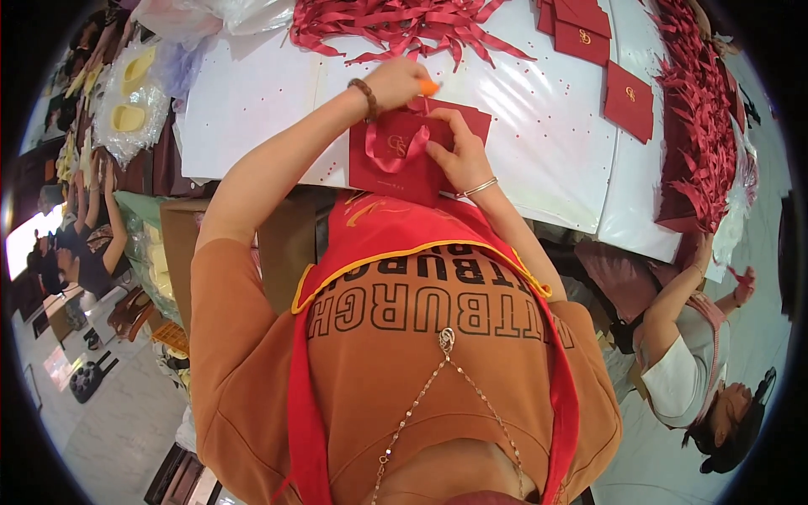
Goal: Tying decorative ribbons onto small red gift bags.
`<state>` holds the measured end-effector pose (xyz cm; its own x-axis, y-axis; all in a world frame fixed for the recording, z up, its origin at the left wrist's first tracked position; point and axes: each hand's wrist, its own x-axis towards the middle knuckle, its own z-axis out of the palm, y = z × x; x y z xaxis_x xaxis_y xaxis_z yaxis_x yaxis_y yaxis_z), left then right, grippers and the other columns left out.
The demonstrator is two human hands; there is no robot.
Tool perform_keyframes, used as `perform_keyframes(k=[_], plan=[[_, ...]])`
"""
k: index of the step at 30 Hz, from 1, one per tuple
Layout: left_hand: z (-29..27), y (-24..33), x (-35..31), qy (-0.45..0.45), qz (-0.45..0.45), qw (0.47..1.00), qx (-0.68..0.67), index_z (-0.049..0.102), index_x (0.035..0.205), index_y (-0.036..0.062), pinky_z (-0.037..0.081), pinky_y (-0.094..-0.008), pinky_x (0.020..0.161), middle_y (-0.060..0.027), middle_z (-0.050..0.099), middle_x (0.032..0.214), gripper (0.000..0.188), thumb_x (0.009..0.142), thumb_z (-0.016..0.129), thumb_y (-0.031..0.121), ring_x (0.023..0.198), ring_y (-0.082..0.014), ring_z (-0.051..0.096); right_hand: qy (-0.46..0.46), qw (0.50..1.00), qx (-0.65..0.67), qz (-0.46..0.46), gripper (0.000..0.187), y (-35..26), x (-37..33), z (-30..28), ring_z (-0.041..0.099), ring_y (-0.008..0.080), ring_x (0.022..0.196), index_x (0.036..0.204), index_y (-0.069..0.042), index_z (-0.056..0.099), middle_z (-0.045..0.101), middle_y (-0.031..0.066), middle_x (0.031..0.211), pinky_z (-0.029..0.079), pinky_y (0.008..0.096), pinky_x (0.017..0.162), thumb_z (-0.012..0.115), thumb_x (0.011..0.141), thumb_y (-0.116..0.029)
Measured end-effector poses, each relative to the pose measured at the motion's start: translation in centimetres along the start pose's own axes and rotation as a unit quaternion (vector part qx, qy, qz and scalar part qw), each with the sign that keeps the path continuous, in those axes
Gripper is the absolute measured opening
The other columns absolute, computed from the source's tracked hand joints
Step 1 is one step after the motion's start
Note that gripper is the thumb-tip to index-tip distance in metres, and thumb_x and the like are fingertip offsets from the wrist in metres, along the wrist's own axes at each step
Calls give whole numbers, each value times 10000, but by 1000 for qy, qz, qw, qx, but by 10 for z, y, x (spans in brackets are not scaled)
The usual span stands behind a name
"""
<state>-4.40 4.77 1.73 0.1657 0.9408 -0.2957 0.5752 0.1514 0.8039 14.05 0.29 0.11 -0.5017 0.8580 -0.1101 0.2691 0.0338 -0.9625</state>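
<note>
At the near edge of the white table, a red flat paper bag [387,172] with a gold emblem lies before me, on top of other red bags. A pink-red ribbon [389,164] loops down across its front. My left hand [396,84], with a beaded bracelet at the wrist, is closed at the bag's upper edge around a small orange object [429,87], whose kind I cannot make out. My right hand [459,151], wearing a bangle, pinches the ribbon's end between thumb and fingers over the bag's right half.
A heap of red ribbons [396,25] lies at the far side of the table. Stacked red bags [629,101] sit to the right, beside a long row of ribboned bags [694,126]. Bubble-wrapped yellow slippers [129,118] are at the left. A co-worker [686,362] works on the right.
</note>
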Motion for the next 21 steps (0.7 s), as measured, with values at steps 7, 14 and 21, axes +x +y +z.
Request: perform_keyframes(k=[7, 14, 21], plan=[[-51, -10, 17, 23, -97, 944, -314, 580, 986, 85, 347, -181, 475, -12, 572, 779, 175, 848, 493, 149, 513, -64, 465, -31, 998, 24, -40, 427, 13, 2, 0, 476, 137, 554, 1113, -88, 451, 543, 108, 725, 411, 257, 553, 631, 727, -63], [-19, -34, -49, 146, -106, 948, -263, 451, 1187, 70, 421, -207, 577, -41, 541, 1071, 366, 868, 496, 246, 815, -84, 556, 25, 961, 274, -24, 409, 18, 9, -1, 542, 124, 863, 1105, -33, 444, 507, 58, 1013, 472, 239, 726, 641, 747, -56], [31, -39, -78, 147, -70, 865, -475, 478, 1092, 0, 487, -264, 712, -97, 588, 970, 330, 793, 606, 59, 837, -140, 575, 103, 969, 223, 27, 329, 10, 26, 10, 542, 85, 761, 1050, -49, 465, 575, 27, 813, 452, 213, 658, 634, 769, -47]])
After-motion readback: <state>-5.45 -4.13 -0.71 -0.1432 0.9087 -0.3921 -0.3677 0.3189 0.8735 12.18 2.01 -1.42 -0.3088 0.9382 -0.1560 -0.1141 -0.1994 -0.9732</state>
